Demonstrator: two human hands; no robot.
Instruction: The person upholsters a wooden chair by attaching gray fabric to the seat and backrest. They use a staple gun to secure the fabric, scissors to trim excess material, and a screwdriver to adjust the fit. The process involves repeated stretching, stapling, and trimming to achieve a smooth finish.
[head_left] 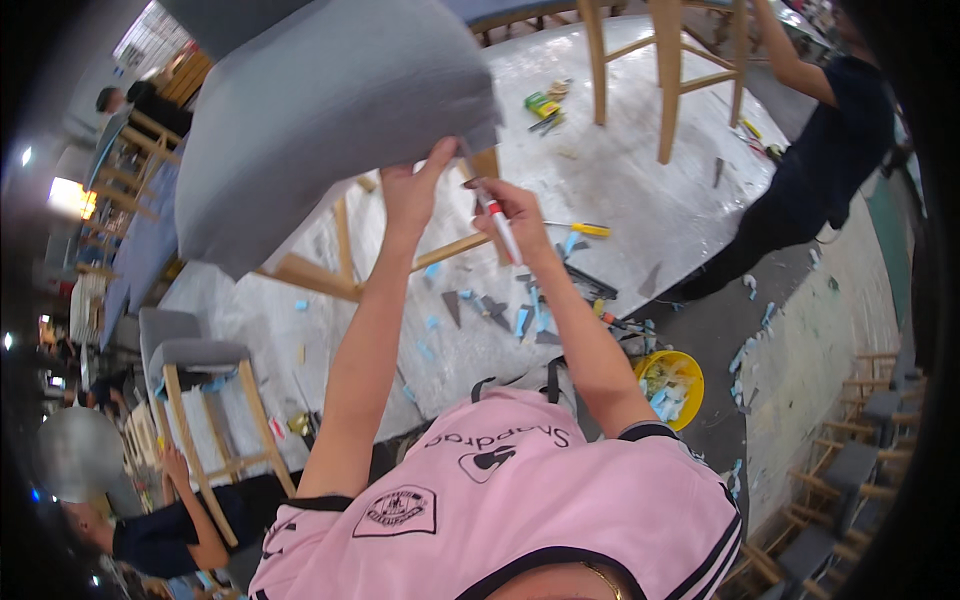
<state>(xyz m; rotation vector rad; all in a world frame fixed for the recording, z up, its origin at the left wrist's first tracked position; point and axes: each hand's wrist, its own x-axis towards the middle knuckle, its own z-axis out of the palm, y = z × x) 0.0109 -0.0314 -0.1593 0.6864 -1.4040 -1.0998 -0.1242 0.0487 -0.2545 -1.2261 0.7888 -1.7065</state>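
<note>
Across the pale bench (640, 215) lie scraps (522, 320); the left hand (410, 195) grips the grey chair (340, 100), the right hand (514, 212) is closed around a red-and-white tool (500, 225).

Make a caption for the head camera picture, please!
Left hand on a gray padded chair, right hand holding a red-and-white pen-like tool, blue scraps scattered nearby.

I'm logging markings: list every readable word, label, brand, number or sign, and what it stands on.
Pink shirt: dark lettering across the chest, large enough to read; wording withheld.
Same shirt: outlined crest badge with small lettering; wording withheld.
White-and-red pen-like tool in the right hand: no text legible.
Green-and-yellow packet: any print is too small to read.
</note>
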